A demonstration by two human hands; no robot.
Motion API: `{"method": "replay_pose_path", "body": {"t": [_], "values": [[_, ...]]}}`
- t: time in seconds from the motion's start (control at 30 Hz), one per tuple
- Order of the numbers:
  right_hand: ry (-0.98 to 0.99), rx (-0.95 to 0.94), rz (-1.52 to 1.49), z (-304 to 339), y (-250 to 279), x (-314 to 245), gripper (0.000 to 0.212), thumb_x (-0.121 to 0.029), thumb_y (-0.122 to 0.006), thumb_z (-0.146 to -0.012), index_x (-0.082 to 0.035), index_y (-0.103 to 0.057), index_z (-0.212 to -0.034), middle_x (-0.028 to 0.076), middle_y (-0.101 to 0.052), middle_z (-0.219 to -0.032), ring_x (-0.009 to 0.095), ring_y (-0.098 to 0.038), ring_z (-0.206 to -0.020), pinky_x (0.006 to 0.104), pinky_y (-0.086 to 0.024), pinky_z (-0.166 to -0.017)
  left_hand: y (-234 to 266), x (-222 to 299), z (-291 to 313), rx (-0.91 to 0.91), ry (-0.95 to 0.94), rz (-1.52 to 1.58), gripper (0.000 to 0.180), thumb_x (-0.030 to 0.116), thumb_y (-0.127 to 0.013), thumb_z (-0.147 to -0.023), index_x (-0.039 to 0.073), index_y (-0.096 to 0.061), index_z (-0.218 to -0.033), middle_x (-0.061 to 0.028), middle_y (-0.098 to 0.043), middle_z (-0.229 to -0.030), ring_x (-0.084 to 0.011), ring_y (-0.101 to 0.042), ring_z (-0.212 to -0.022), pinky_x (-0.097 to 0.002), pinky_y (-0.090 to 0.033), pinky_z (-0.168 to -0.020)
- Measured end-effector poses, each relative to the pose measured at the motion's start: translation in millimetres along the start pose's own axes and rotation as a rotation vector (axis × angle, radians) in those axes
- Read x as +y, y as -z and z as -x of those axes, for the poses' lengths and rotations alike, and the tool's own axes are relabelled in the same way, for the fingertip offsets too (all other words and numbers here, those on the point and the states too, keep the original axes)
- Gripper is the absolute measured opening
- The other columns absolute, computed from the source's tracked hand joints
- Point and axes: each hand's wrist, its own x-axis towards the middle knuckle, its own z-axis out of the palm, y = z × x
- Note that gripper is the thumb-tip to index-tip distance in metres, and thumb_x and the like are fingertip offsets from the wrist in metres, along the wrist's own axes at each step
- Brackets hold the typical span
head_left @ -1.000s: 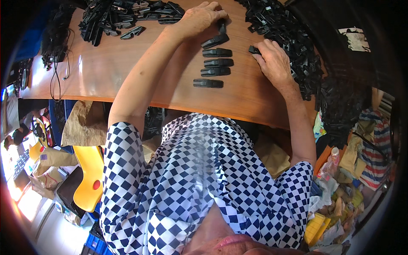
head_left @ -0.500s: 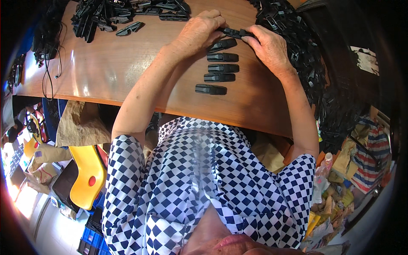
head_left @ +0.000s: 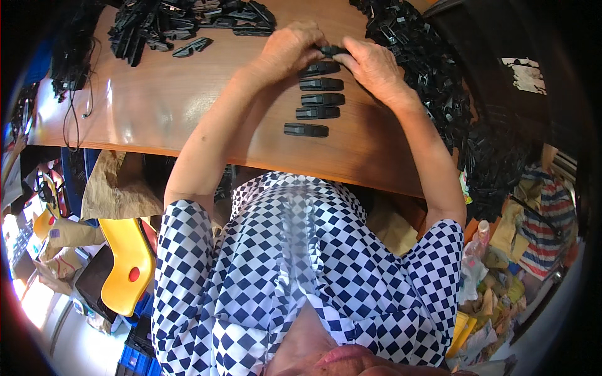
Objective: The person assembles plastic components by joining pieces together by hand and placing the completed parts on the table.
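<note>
At the far side of the wooden table (head_left: 213,100), a small black plastic part (head_left: 332,51) spans the gap between my two hands. My left hand (head_left: 293,49) pinches its left end, and my right hand (head_left: 374,67) pinches the right end between thumb and fingers. The fingers cover much of it, so its exact shape is hidden. Just below my hands, several similar long black plastic parts (head_left: 323,99) lie crosswise in a column. The lowest part (head_left: 306,130) sits nearest me, a little to the left of the others.
A heap of black plastic pieces (head_left: 157,25) lies at the far left, with one loose piece (head_left: 192,47) beside it. Another large heap (head_left: 433,75) runs down the right side. A thin black cable (head_left: 68,119) hangs over the table's left edge. A yellow chair (head_left: 128,269) stands below left.
My right hand has moved left and closer to my left hand, so less of the black part shows between them. The column of parts looks unchanged.
</note>
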Motion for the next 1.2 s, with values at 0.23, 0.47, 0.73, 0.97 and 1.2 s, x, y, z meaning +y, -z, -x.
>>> {"method": "replay_pose_path", "body": {"t": [0.23,0.47,0.73,0.97,1.2], "values": [[0.035,-0.113,0.440,4.5,29.0,35.5,0.033,-0.001,-0.058,-0.089,-0.010,-0.059,-0.121,0.010,-0.059,-0.112,0.029,-0.061,-0.107,0.0446,-0.052,-0.091,-1.9,26.1,30.7,-0.018,-0.002,-0.078,0.023,0.012,-0.068,-0.088,0.009,-0.067,-0.111,-0.0074,-0.062,-0.111,-0.0323,-0.059,-0.109,-0.0424,-0.052,-0.092],[0.019,-0.115,0.530,-8.6,11.8,36.3,0.024,-0.002,-0.054,-0.092,-0.004,-0.058,-0.116,0.011,-0.060,-0.113,0.030,-0.061,-0.108,0.0477,-0.051,-0.091,43.2,-42.9,38.4,0.381,0.248,-0.556,0.025,0.021,-0.065,-0.085,0.013,-0.068,-0.109,-0.0083,-0.061,-0.108,-0.0306,-0.059,-0.105,-0.0435,-0.050,-0.092],[0.038,0.035,0.369,-8.7,-3.0,53.2,0.017,-0.004,-0.053,-0.093,-0.005,-0.058,-0.109,0.011,-0.057,-0.104,0.030,-0.059,-0.105,0.0487,-0.051,-0.089,47.1,-31.3,39.0,0.110,0.255,-0.584,0.025,0.010,-0.062,-0.088,0.017,-0.056,-0.111,-0.0077,-0.058,-0.107,-0.0319,-0.063,-0.102,-0.0459,-0.052,-0.079],[0.044,0.110,0.318,-8.2,-7.7,46.4,0.018,-0.011,-0.055,-0.096,-0.012,-0.060,-0.114,0.012,-0.062,-0.098,0.034,-0.061,-0.096,0.0464,-0.051,-0.087,49.3,-13.1,42.7,-0.079,0.310,-0.541,0.017,0.020,-0.058,-0.097,0.018,-0.060,-0.114,-0.0106,-0.059,-0.112,-0.0371,-0.066,-0.095,-0.0463,-0.054,-0.078],[-0.175,-0.083,-0.234,-11.2,-22.1,32.5,0.027,-0.031,-0.064,-0.095,-0.017,-0.065,-0.119,0.018,-0.069,-0.106,0.038,-0.061,-0.112,0.0476,-0.049,-0.095,26.0,-6.5,27.2,-0.070,0.200,-0.129,0.028,0.015,-0.054,-0.098,0.022,-0.062,-0.125,-0.0127,-0.062,-0.114,-0.0378,-0.066,-0.097,-0.0463,-0.054,-0.081]]}}
